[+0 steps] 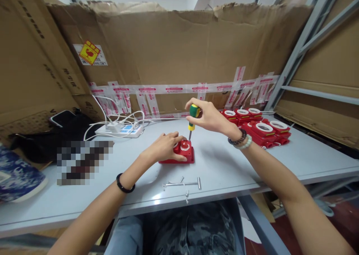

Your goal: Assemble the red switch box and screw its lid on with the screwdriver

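Note:
A red box-shaped device [189,157] with a round red knob in a white ring lies on the white table. My left hand [166,147] is closed over its left part, fingers and thumb gripping it and hiding much of that side. In my right hand [206,114] is a screwdriver [191,127] with a green and yellow handle, held nearly upright. Its tip meets the device's top near the far right corner; whether a screw is under it I cannot make out. In front of the device lie a metal T-handle tool [185,183] and a few small screws [187,195].
Several red devices with white rings [263,128] stand at the back right. A power strip [120,130] with white cables is at the back left. Further left are a black bag [36,143] and a blue patterned item [19,176]. A cardboard wall [168,49] closes off the back.

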Action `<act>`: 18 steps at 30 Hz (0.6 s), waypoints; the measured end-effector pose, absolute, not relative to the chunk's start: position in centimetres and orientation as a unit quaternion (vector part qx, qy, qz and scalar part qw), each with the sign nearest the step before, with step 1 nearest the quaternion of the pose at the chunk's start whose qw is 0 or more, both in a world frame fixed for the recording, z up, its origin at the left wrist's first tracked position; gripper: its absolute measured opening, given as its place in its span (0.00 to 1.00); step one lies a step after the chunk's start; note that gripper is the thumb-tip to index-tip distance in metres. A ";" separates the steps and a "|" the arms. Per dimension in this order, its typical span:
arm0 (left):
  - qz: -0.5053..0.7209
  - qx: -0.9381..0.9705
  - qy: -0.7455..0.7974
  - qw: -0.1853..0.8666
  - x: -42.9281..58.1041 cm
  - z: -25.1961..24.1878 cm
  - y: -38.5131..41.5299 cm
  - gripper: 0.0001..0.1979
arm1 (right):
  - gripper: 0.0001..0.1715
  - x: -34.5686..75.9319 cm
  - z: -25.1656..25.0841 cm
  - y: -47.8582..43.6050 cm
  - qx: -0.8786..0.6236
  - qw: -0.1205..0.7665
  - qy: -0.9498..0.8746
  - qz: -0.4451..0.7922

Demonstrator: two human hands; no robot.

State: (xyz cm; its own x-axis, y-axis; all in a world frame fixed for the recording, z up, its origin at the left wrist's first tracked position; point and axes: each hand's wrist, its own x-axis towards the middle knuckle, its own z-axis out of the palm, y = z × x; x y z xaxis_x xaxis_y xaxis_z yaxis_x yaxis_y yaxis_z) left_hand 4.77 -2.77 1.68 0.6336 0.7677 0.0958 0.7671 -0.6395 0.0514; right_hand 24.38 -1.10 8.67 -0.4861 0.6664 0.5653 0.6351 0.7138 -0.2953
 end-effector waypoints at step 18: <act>0.054 0.902 0.428 0.003 4.8 1.7 -2.7 0.34 | 0.19 24.3 8.7 -0.9 -0.364 0.325 -0.872 0.020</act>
